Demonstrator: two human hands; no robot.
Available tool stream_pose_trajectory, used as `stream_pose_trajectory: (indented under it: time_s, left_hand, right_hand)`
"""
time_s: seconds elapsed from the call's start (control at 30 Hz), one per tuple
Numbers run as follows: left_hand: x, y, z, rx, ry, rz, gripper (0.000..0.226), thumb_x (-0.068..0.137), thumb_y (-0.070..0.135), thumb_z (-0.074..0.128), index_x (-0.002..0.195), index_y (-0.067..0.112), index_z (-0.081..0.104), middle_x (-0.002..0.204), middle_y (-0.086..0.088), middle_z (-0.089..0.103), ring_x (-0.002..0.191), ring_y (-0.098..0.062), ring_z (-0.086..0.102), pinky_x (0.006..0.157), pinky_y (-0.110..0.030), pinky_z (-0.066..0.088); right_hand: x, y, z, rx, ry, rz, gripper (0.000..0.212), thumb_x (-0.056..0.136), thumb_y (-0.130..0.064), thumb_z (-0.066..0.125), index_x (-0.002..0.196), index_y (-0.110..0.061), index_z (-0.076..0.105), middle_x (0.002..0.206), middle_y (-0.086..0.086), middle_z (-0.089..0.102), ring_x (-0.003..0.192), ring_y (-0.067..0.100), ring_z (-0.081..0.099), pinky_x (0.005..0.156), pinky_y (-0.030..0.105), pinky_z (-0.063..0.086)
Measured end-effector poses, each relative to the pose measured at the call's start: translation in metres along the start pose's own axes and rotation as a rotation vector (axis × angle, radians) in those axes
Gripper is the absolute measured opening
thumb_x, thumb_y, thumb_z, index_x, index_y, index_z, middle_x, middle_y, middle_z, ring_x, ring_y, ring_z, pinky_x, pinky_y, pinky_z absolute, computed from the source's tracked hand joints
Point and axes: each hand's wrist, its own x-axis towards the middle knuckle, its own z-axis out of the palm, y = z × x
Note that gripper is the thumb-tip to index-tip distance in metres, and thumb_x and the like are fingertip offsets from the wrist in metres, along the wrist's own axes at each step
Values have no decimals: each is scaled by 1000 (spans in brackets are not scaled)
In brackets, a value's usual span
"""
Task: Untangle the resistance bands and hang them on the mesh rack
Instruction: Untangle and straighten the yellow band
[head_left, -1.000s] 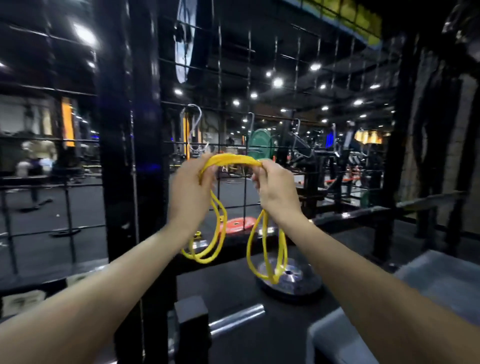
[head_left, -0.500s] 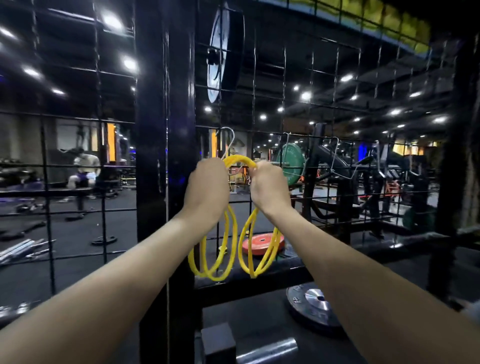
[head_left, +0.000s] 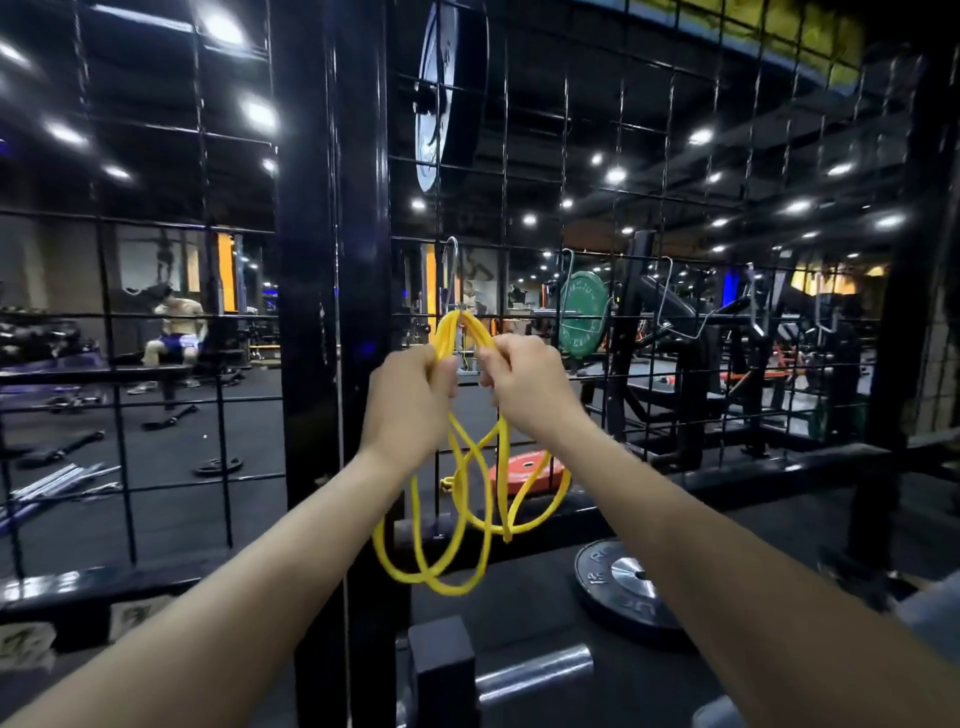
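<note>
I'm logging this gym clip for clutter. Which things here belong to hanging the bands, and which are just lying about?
Part of the job:
yellow resistance bands
metal hook
mesh rack
left hand
right hand

Lying about:
orange plate
green plate
black plate

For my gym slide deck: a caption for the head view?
Both hands hold a yellow band up at a hook on the mesh rack.

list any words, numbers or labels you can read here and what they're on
"15", or something close to it: raised figures on the black weight plate on the floor, partly cut off and not certain.
Raised lettering round the green weight plate: too blurred to read.
White labels on the low rail at the lower left: blurred, unreadable.
Yellow bands: no print visible.
</note>
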Motion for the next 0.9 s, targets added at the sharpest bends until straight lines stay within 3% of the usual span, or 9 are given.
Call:
stream_pose_trajectory:
  time_s: [0.1, 0.17, 0.33, 0.43, 0.5, 0.57, 0.63, 0.83, 0.9]
  left_hand:
    - [-5, 3, 1, -433, -117, -229, 26, 97, 17, 46, 78, 11, 63, 70, -3, 59, 67, -17, 54, 66, -31, 48]
    - [-6, 7, 0, -491, -138, -265, 26, 98, 15, 44, 79, 14, 61, 71, -1, 57, 67, -11, 53, 67, -28, 48]
    - [-7, 5, 2, -198, -96, -115, 21, 98, 16, 40, 92, 8, 58, 84, -6, 62, 80, -21, 59, 75, -38, 51]
    - [-10, -2, 6, 51, -119, -61, 23, 98, 13, 38, 117, 4, 49, 107, -15, 57, 91, -23, 57, 73, -35, 48]
    - [-12, -5, 8, 163, -153, -38, 48, 97, 5, 37, 143, 9, 25, 132, -16, 43, 113, -27, 49, 90, -36, 46]
    - [-16, -5, 9, 178, -149, -29, 66, 96, 1, 38, 149, 17, 2, 147, -12, 30, 127, -28, 41, 98, -36, 43]
    - [-22, -3, 9, 151, -124, -8, 71, 96, 1, 38, 149, 21, -4, 152, -9, 23, 128, -24, 41, 95, -30, 42]
    - [-30, 3, 10, 44, -60, 85, 55, 96, 0, 35, 146, 17, 22, 139, -3, 37, 117, -15, 44, 91, -19, 35]
    - [-30, 0, 12, 34, -66, 91, 49, 98, 3, 33, 144, 18, 26, 134, 3, 37, 109, -9, 43, 85, -10, 31]
  right_hand:
    - [-5, 1, -9, 552, -109, 202, 28, 97, -20, 46, 80, -4, 60, 61, 1, 54, 46, 8, 47, 48, 22, 41]
    - [-7, 2, -14, 805, -169, 317, 24, 97, -19, 47, 86, -3, 61, 65, 2, 57, 43, 6, 45, 43, 18, 40]
    - [-2, 2, -12, 154, -116, 187, 33, 98, -22, 44, 87, 2, 63, 80, 10, 62, 60, 15, 54, 61, 28, 47]
    - [-4, 2, -4, 108, -183, 184, 15, 96, -7, 42, 93, -10, 56, 87, 7, 58, 75, 18, 58, 71, 33, 52]
    - [-7, 3, 3, 130, -206, 202, 20, 95, -2, 41, 105, -15, 51, 83, 3, 56, 72, 16, 56, 66, 31, 50]
    - [-11, 4, 7, 110, -174, 214, 24, 95, -3, 39, 115, -16, 44, 82, 1, 55, 70, 14, 52, 56, 24, 43]
    - [-14, 6, 7, 100, -130, 223, 19, 96, -7, 36, 114, -12, 37, 91, 7, 56, 76, 17, 51, 58, 26, 42]
    - [-21, 14, -9, 77, 26, 162, 14, 98, -16, 39, 99, -15, 53, 87, 9, 62, 60, 15, 48, 52, 27, 40]
    - [-22, 15, -5, 138, 50, 158, 18, 97, -13, 43, 99, -15, 60, 85, 6, 65, 63, 15, 52, 57, 28, 44]
